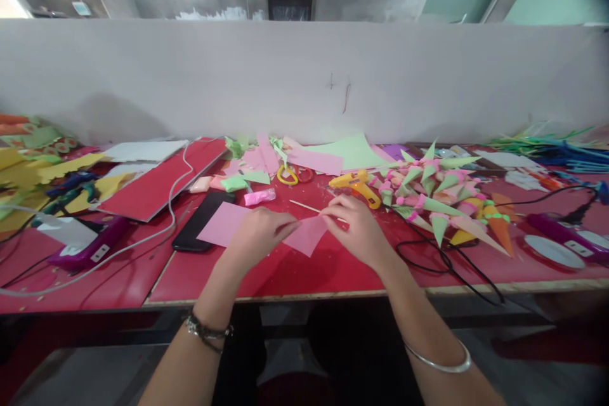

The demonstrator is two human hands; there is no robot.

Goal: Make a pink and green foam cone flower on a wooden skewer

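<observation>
A small piece of pink paper [307,238] hangs between my two hands over the red tabletop. My left hand [261,231] is closed in a pinch at the paper's left corner, and my right hand [354,225] pinches its upper right edge. Behind the right fingers runs a thin wooden stick [302,205]; whether those fingers touch it I cannot tell. Left of my left hand, a larger pink sheet [219,223] lies partly over a black phone [190,228]. Yellow-handled scissors [287,174] and a yellow glue gun [356,185] lie beyond the hands.
Several green and pink paper cones [428,187] are heaped on the right, near a black cable [438,260] and a white dish [554,252]. A red board [162,181], a white cable [172,196] and a purple power strip [90,247] occupy the left. A pale partition [238,82] stands behind.
</observation>
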